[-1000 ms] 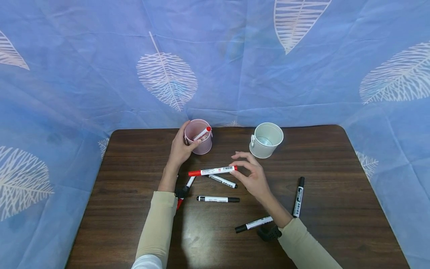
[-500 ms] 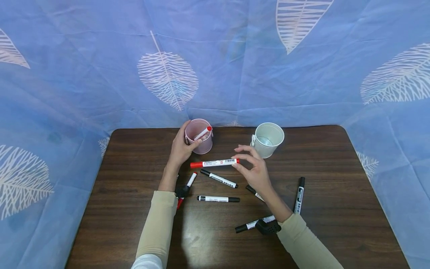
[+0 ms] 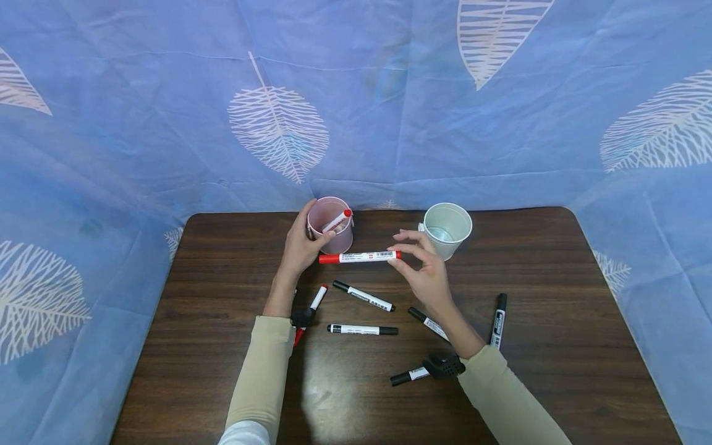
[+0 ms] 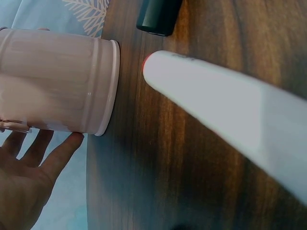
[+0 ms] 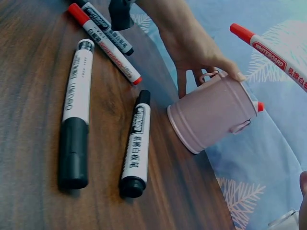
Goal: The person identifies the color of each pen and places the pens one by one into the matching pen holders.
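Note:
My left hand [image 3: 300, 247] holds the pink bucket [image 3: 343, 240] at its left side, thumb at the near rim. A red-capped whiteboard marker [image 3: 336, 221] leans inside, its red end at the rim. My right hand [image 3: 427, 275] pinches another red whiteboard marker [image 3: 364, 257] by its tail end, thumb against fingers. That marker lies level in the air, just in front of the pink bucket, cap pointing left. In the right wrist view its cap [image 5: 242, 33] shows apart from the bucket. A pale green bucket [image 3: 446, 250] stands beyond my right hand.
Black whiteboard markers lie on the brown table [image 3: 556, 278]: one [image 3: 364, 296] near the middle, one [image 3: 361, 330] below it, others [image 3: 497, 321] around my right forearm. A red marker [image 3: 318, 298] lies beside my left wrist. A blue leaf-patterned cloth [image 3: 367, 123] hangs behind.
My right hand has carried the red marker away from me and slightly right, closer to the pink bucket. The left hand keeps its hold on the bucket.

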`<state>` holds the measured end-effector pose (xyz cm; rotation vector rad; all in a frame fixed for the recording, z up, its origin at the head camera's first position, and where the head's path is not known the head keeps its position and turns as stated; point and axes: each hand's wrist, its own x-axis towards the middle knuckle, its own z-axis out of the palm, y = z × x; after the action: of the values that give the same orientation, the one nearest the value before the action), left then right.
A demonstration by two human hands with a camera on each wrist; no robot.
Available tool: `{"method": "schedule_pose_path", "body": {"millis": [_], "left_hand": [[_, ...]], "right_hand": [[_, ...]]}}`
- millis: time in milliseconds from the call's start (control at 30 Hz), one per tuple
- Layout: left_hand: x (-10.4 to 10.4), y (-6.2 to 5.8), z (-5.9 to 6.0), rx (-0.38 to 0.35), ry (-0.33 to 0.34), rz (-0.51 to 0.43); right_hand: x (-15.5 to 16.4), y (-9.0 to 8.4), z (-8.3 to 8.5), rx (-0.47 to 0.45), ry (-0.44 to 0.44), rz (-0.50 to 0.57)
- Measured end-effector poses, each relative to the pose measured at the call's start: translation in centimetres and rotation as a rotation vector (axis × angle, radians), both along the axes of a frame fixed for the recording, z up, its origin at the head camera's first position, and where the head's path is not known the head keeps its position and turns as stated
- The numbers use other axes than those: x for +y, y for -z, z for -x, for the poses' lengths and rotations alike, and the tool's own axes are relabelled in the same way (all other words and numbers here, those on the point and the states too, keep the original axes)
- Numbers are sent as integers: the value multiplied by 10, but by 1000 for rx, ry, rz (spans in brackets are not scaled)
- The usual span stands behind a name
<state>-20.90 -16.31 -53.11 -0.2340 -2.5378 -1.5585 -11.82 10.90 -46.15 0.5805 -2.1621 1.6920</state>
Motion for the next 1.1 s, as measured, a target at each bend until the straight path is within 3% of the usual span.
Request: {"method": "schedule_pose_path", "body": {"millis": [667, 1100], "left_hand": [[1, -2, 1, -15, 9, 17], [0, -1, 0, 7, 8, 0]], "right_hand": [[-4, 2, 28, 26, 5, 126], [-11, -1, 43, 56, 55, 83]]}}
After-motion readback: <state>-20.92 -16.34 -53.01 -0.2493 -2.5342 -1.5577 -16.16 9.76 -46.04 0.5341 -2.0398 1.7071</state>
